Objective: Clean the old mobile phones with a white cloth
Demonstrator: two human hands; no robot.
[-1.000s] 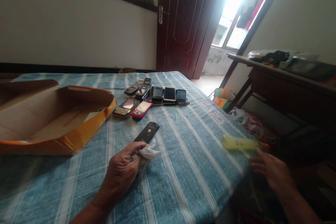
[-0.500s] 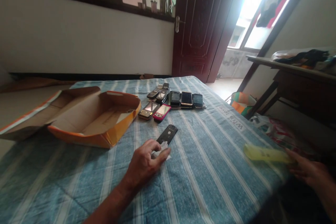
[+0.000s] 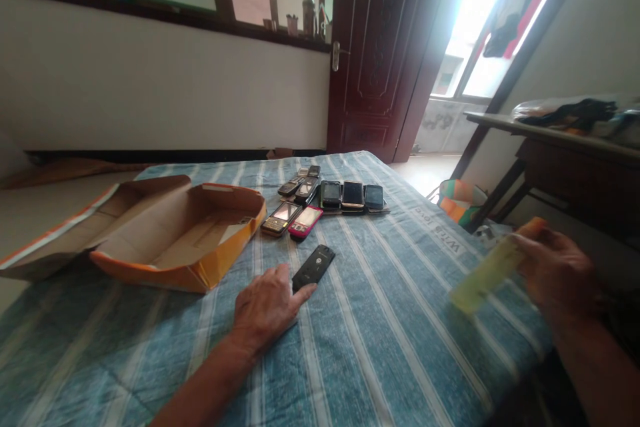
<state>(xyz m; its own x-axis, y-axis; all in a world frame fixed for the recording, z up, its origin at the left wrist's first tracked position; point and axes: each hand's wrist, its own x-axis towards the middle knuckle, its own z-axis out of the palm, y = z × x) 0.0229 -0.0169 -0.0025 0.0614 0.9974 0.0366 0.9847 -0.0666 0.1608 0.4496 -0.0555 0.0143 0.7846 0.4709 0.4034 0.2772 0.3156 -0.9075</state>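
Observation:
A black mobile phone [image 3: 315, 265] lies back side up on the striped bed cover, a round logo showing. My left hand [image 3: 265, 303] is at its near end, thumb along one side and fingers at the other, gripping it. The palm hides that end, and a pale edge, perhaps tissue, shows beneath the hand. Over the right part of the bed, my right hand [image 3: 557, 270] is closed around a translucent yellow-green bottle [image 3: 485, 277], blurred by motion. Something orange shows at the top of its grip.
Beyond the black phone lie a pink phone [image 3: 305, 221], a keypad phone [image 3: 281, 218] and several other phones in a group. An open orange cardboard box [image 3: 230, 263] stands at the left. A wooden desk [image 3: 555, 130] with bags on it is at the right.
My left hand has turned flatter and shifted slightly left; the white tissue that showed in it is now mostly hidden. My right hand has come up and inward, tilting the bottle downward.

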